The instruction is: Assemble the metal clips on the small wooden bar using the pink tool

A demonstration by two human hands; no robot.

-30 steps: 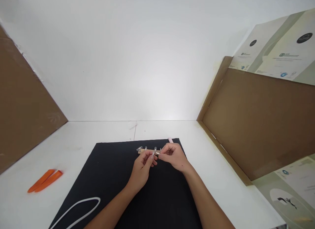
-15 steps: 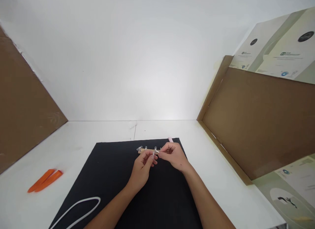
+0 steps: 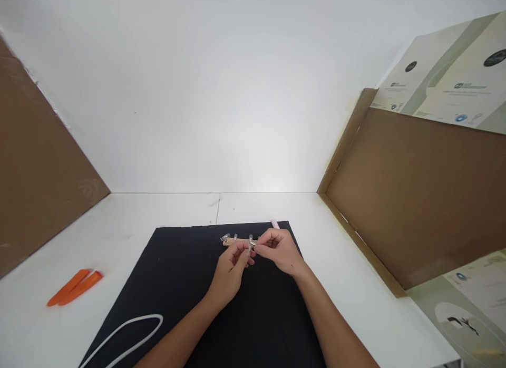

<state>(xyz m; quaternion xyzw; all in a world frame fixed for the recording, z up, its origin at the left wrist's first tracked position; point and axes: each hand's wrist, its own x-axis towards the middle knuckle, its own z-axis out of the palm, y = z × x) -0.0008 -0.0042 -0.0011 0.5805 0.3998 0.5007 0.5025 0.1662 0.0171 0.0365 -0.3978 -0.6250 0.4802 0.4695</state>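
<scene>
Both hands meet over the far part of the black mat (image 3: 177, 283), close together and touching at the fingertips.

- Right hand (image 3: 280, 249): fingers curled in, pinched on the right end of a small wooden strip (image 3: 229, 242), which is held just above the mat's far edge.
- Left hand (image 3: 231, 268): thumb and forefinger nearly closed on a clear piece (image 3: 250, 245) beside the strip (too small to tell whether it is seated or loose).
- Progress, as a judgement: a few clear tips (image 3: 225, 236) already stand along the left part of the strip, so some work looks done. The stretch under the right hand is hidden, so what is left cannot be read.
- Look of the strip: pale wood, narrow, lying roughly level. The tips are glassy and upright and catch the light.

Around: a pink object (image 3: 274, 223) just behind the right hand, a white cord (image 3: 126, 328) looping over the mat's near left corner, two orange tools (image 3: 75, 287) well apart on the white table (image 3: 356, 283), and a cardboard panel (image 3: 415, 199) at right.
</scene>
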